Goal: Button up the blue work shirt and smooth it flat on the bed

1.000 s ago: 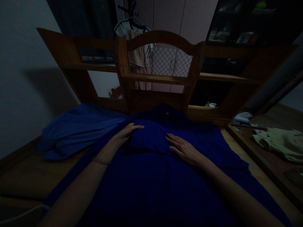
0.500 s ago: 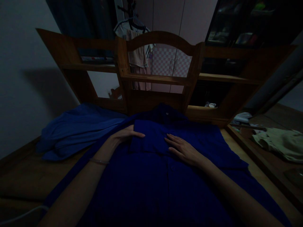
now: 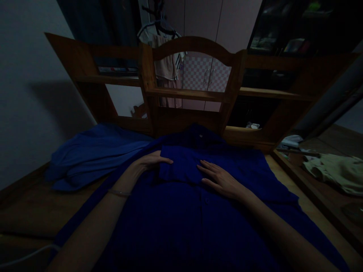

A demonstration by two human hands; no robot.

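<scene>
A dark blue button-up shirt (image 3: 170, 223) is spread out before me, its collar toward the wooden headboard. My left hand (image 3: 151, 160) grips the edge of a folded piece of the shirt at the chest, thumb on top and the other fingers hidden under the cloth. To the right, my right hand (image 3: 219, 179) lies flat on the shirt near the button line, fingers stretched out and holding nothing. One button (image 3: 207, 201) shows just below it. The room is dim, so the folds are hard to make out.
A lighter blue cloth (image 3: 96, 158) lies crumpled at the left. The wooden headboard (image 3: 187, 119) with open shelves rises at the back. A white cable (image 3: 31, 257) runs at the lower left. Pale cloth (image 3: 334, 170) lies at the right, beyond the bed's side rail.
The lower left corner of the folded shirt piece has shifted slightly right and lies smoother. Both hands stay nearly in place.
</scene>
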